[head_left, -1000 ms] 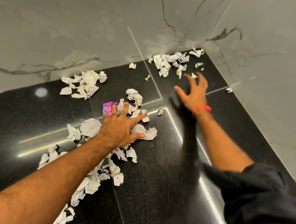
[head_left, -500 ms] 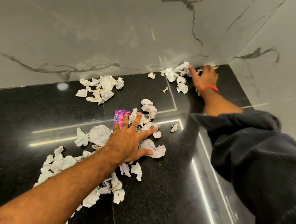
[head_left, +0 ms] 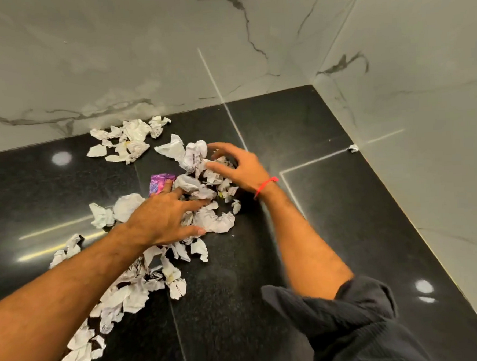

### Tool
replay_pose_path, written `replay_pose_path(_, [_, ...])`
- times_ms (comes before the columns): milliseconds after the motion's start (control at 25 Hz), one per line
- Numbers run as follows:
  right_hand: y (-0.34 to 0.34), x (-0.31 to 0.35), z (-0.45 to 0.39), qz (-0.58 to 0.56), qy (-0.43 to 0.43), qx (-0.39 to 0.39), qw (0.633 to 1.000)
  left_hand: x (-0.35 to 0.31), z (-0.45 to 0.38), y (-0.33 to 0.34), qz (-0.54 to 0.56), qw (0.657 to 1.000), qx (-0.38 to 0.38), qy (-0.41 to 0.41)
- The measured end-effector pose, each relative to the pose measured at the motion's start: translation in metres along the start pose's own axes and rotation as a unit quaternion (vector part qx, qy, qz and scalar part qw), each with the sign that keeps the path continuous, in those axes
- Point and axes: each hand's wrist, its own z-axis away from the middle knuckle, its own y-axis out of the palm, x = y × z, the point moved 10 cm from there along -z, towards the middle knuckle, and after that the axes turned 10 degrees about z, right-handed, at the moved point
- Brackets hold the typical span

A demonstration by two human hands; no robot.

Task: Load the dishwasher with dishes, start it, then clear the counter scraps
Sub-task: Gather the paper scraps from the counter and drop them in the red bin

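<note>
Crumpled white paper scraps (head_left: 212,221) lie scattered over the black counter (head_left: 332,230). My left hand (head_left: 164,218) lies flat with spread fingers on the middle pile, its fingertips beside a purple wrapper (head_left: 159,182). My right hand (head_left: 239,169), with a red band at the wrist, has its fingers spread and loosely bent against a heap of scraps (head_left: 194,155) that it has raked in from the far corner. Neither hand grips anything. A second cluster of scraps (head_left: 128,139) sits near the back wall, and a trail of scraps (head_left: 114,308) runs under my left forearm.
Marble walls (head_left: 395,115) close the counter at the back and right, meeting in a corner. One small scrap (head_left: 353,148) lies against the right wall. Bare black counter spreads right of my right arm and at the far left.
My right hand went to the far corner, then swept the scraps there back toward the middle pile. The corner no longer holds scraps. My left hand stayed on its pile.
</note>
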Motion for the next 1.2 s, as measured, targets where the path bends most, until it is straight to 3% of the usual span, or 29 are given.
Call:
replay_pose_path(80, [-0.071, -0.040, 0.023, 0.078, 0.025, -0.148, 0.986, 0.001, 0.007, 0.004, 0.011, 1.000, -0.006, 0.002])
replay_pose_path(160, [-0.133, -0.109, 0.046, 0.191, 0.105, -0.217, 0.952, 0.002, 0.011, 0.009, 0.018, 1.000, 0.004, -0.009])
replay_pose_path(280, [-0.187, -0.208, 0.082, 0.307, 0.267, -0.151, 0.901, 0.003, 0.014, 0.012, 0.012, 0.999, 0.021, -0.021])
replay_pose_path(360, [-0.189, -0.230, 0.092, 0.333, 0.302, -0.105, 0.887, 0.004, 0.013, 0.012, 0.014, 0.999, 0.030, -0.024])
replay_pose_path(480, [-0.150, -0.188, 0.074, 0.307, 0.261, -0.106, 0.909, 0.003, 0.012, 0.010, 0.019, 0.999, 0.029, -0.023])
replay_pose_path(600, [-0.063, -0.105, 0.059, 0.272, 0.157, -0.103, 0.944, 0.002, 0.014, 0.011, 0.012, 0.999, 0.027, -0.023])
replay_pose_path(680, [-0.011, -0.050, 0.063, 0.179, 0.070, -0.089, 0.977, 0.002, 0.014, 0.012, 0.018, 0.999, 0.041, -0.026])
replay_pose_path(760, [-0.005, -0.013, 0.068, 0.095, -0.009, -0.155, 0.983, 0.004, 0.016, 0.006, 0.062, 0.997, 0.026, -0.025])
replay_pose_path(880, [-0.041, -0.037, 0.062, 0.106, 0.038, -0.265, 0.958, 0.013, 0.030, -0.028, 0.147, 0.980, -0.135, -0.009])
replay_pose_path(960, [-0.030, -0.058, 0.053, 0.097, 0.117, -0.197, 0.968, 0.026, 0.050, -0.046, 0.171, 0.952, -0.255, -0.004])
replay_pose_path(1000, [-0.010, -0.052, 0.046, 0.103, 0.111, -0.136, 0.979, 0.033, 0.058, -0.049, 0.179, 0.939, -0.292, 0.000])
replay_pose_path(1080, [0.040, -0.012, 0.036, 0.132, 0.012, -0.047, 0.990, 0.048, 0.066, -0.048, 0.162, 0.935, -0.315, -0.004])
replay_pose_path(1120, [0.053, 0.005, 0.033, 0.127, -0.033, -0.043, 0.990, 0.055, 0.065, -0.048, 0.147, 0.938, -0.314, -0.009])
replay_pose_path(1200, [0.047, 0.026, 0.019, 0.093, -0.062, -0.113, 0.987, 0.083, 0.057, -0.049, 0.149, 0.938, -0.308, -0.048])
